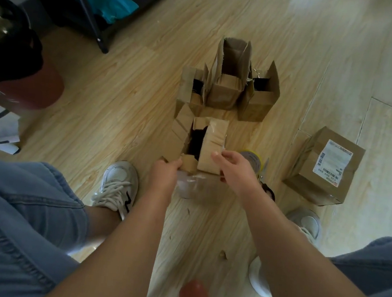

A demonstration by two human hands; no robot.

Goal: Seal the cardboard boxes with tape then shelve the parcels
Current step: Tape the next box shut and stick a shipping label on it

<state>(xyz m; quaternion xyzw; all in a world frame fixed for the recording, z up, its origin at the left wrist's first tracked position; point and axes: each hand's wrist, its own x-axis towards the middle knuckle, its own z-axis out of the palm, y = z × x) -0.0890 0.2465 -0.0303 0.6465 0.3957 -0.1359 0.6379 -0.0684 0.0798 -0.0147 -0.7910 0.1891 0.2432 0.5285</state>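
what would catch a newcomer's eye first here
The half-closed cardboard box in the middle of the floor, with the left hand gripping its near corner and the right hand at its flap. Behind it stand three open boxes; a sealed, labelled parcel sits to the right.

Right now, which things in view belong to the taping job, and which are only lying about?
Job: front open box, gripped by left hand and right hand; three open boxes behind; tape roll; scissors; labelled sealed box; shelf rack.
Lying about: teal bag; cardboard scrap; black bag.
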